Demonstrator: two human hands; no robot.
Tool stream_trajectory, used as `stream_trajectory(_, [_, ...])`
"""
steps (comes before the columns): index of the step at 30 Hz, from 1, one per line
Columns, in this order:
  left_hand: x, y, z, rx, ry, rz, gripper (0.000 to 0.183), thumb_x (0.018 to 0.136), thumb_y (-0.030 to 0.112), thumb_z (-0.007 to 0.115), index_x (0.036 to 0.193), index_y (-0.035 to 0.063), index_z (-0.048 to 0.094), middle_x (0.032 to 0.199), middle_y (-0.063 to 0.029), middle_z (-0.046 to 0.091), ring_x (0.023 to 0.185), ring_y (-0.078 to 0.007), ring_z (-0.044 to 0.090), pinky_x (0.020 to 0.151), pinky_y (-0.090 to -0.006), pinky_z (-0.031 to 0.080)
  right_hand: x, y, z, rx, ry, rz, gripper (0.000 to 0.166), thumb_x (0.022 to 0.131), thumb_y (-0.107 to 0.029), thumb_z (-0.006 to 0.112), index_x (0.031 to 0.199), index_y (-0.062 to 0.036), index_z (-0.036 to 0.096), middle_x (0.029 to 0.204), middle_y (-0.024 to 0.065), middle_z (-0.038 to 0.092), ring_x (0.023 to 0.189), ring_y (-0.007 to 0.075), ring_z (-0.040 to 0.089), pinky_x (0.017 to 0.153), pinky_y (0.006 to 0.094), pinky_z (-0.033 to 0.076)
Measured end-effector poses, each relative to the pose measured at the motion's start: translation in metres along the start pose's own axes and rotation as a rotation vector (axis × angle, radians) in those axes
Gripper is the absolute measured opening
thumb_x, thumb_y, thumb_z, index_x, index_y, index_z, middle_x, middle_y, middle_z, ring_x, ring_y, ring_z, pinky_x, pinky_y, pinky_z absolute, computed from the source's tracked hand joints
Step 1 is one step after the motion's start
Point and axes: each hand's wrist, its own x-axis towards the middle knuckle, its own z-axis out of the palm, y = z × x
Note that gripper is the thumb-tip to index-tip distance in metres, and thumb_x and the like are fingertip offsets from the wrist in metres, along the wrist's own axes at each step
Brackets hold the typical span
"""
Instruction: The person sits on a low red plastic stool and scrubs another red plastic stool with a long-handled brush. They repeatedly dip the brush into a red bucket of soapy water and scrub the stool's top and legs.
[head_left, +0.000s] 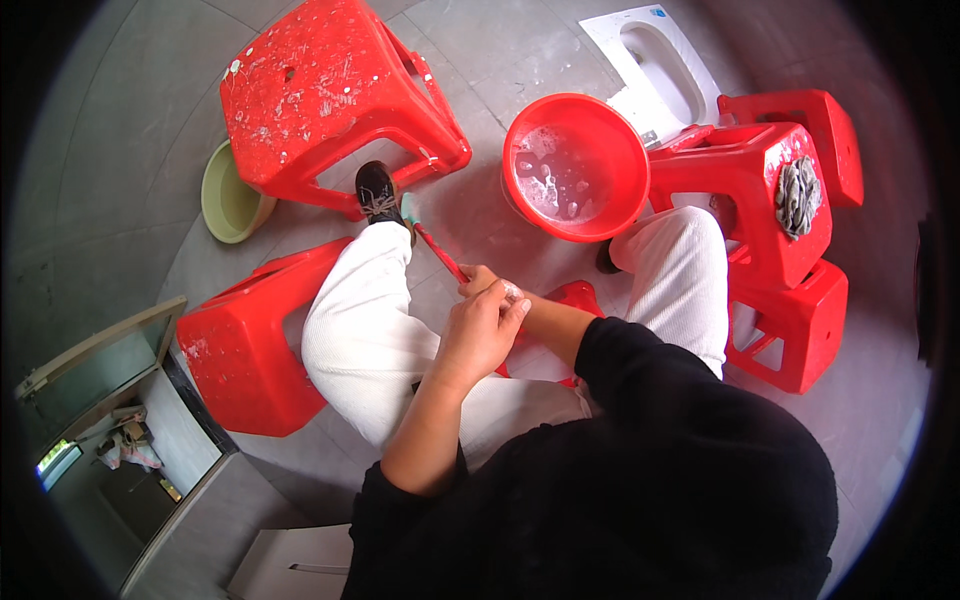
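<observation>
My right hand grips the red handle of a brush. The pale green bristle head points away from me, beside my left shoe. My left hand lies across my right wrist, where a patch of white suds shows by its thumb and forefinger. Its other fingers are partly hidden, so its grip is unclear. Beyond my hands, slightly to the right, stands a red plastic bucket holding foamy water. At the upper left a large red plastic stool is covered with whitish marks.
More red stools stand left and right; a grey cloth lies on one. A yellow-green basin sits beside the large stool. A white squat toilet is at the back. A framed glass panel is at lower left.
</observation>
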Motion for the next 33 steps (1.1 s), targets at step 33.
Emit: stream_trajectory(33, [-0.005, 0.007, -0.006, 0.054, -0.04, -0.01, 0.018, 0.082, 0.017, 0.054, 0.088, 0.0005, 0.054, 0.073, -0.0135, 0.06, 0.064, -0.0232, 0.058, 0.059, -0.0323, 0.045, 0.015, 0.011, -0.018, 0.226, 0.033, 0.033, 0.045, 0.072, -0.001, 0.048, 0.117, 0.0, 0.043, 0.078, 0.0062, 0.054, 0.065, 0.0125, 0.053, 0.056, 0.026, 0.043])
